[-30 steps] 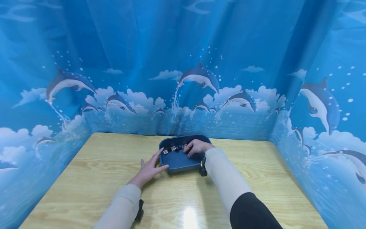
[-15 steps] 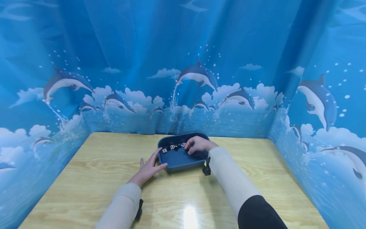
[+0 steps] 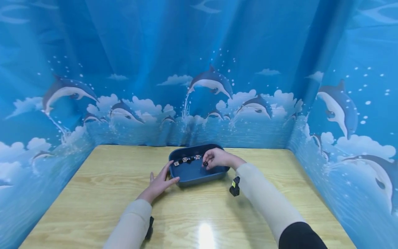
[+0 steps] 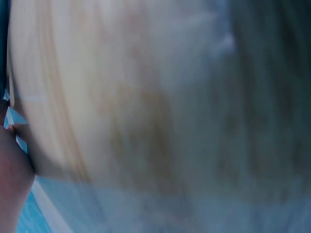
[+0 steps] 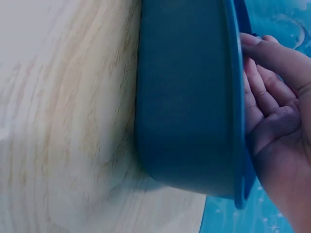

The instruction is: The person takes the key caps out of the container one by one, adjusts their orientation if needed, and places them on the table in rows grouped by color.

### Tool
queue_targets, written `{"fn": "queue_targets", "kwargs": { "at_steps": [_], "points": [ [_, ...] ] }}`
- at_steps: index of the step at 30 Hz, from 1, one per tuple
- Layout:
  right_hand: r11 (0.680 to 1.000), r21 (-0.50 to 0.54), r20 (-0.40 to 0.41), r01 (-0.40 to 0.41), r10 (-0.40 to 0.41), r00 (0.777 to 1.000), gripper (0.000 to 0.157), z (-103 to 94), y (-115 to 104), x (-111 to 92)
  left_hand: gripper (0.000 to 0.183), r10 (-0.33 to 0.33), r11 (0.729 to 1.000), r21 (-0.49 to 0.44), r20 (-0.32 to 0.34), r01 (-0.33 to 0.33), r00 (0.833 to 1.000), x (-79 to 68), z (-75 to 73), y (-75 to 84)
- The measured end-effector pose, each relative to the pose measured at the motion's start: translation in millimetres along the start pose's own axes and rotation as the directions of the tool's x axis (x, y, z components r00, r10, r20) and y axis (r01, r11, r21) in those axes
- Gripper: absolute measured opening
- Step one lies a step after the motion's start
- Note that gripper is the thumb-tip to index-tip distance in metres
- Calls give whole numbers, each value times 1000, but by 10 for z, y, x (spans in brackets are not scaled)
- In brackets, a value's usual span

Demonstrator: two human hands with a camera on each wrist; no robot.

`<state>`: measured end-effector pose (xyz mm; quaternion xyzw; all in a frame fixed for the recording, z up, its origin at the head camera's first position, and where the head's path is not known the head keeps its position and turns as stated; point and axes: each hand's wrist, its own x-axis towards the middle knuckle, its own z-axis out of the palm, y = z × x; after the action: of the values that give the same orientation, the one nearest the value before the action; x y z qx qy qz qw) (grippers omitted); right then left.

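- Dark blue tray (image 3: 190, 170), head view: it stands on a pale wooden table (image 3: 93, 193), long axis running crosswise to the person.
- Inside the tray: a row of small pale and black pieces (image 3: 185, 159) runs roughly along its length, from the left end towards the right hand (image 3: 216, 158).
- Right hand, over the tray's right half: thumb and fingers pinch a small black piece (image 3: 205, 164). Its exact form is too small to tell from here.
- Deciding relation, in my judgement: the pinched piece sits just right of the row's right end and slightly towards the tray's near wall. The right hand is the nearer one to that end.
- Left hand (image 3: 159, 183), at the tray's left end: fingers and thumb spread wide, touching the rim.
- Edges and room: tray floor shows between row and near wall; the table's far edge and the dolphin curtain (image 3: 155, 131) lie just behind the tray.
- Left wrist view: blurred table and a sliver of hand; grip cannot be told.
- Right wrist view: the hand reaches over the tray's rim, thumb against fingers; whatever they hold is mostly hidden.
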<state>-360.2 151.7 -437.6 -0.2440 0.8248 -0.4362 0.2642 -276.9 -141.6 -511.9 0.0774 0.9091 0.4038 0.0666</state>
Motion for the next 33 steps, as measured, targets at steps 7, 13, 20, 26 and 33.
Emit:
{"fn": "queue_targets", "kwargs": {
  "at_steps": [7, 13, 20, 26, 33],
  "points": [
    [998, 37, -7, 45, -45, 999, 16, 17, 4, -232, 86, 0, 1000, -6, 5, 0, 1000, 17, 4, -12],
    [987, 142, -69, 75, -66, 995, 19, 118, 27, -443, 85, -3, 1000, -17, 7, 3, 1000, 13, -9, -9],
    [964, 248, -168, 99, -58, 984, 22, 321, 50, -635, 87, -2, 1000, -14, 12, 3, 1000, 15, -12, -9],
    [959, 260, -191, 115, -66, 979, 23, 519, 131, -742, 88, -4, 1000, -22, 10, 4, 1000, 17, -9, -28],
    [963, 259, -202, 78, -25, 979, 27, 661, 202, -816, 87, -10, 999, -33, 12, 10, 1000, 20, -4, -27]
  ]
}}
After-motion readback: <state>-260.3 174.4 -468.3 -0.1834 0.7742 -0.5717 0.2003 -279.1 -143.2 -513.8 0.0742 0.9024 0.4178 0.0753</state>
